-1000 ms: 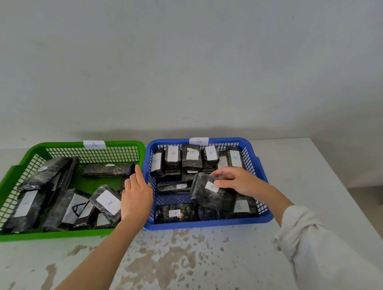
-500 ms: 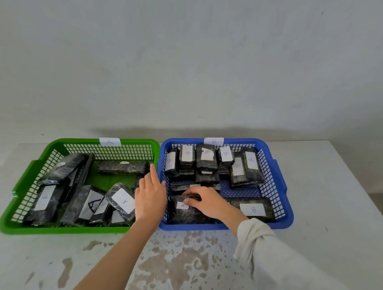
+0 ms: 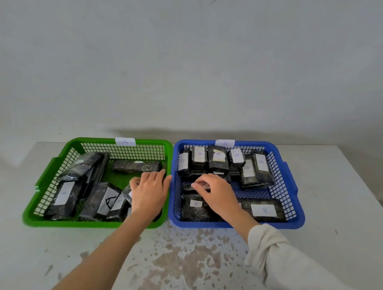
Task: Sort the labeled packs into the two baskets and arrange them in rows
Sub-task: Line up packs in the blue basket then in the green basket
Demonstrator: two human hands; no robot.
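Right hand pinches a crinkly black rectangular pack; left hand rests flat.

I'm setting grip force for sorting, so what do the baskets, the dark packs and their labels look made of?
Green basket and blue basket: rigid moulded plastic with a slight sheen, judging by the uniform colour and lattice walls. Packs: wrapped in thin glossy film, probably plastic, since it wrinkles and glints; the contents are hidden. Labels: apparently matt white paper with handwritten letters.
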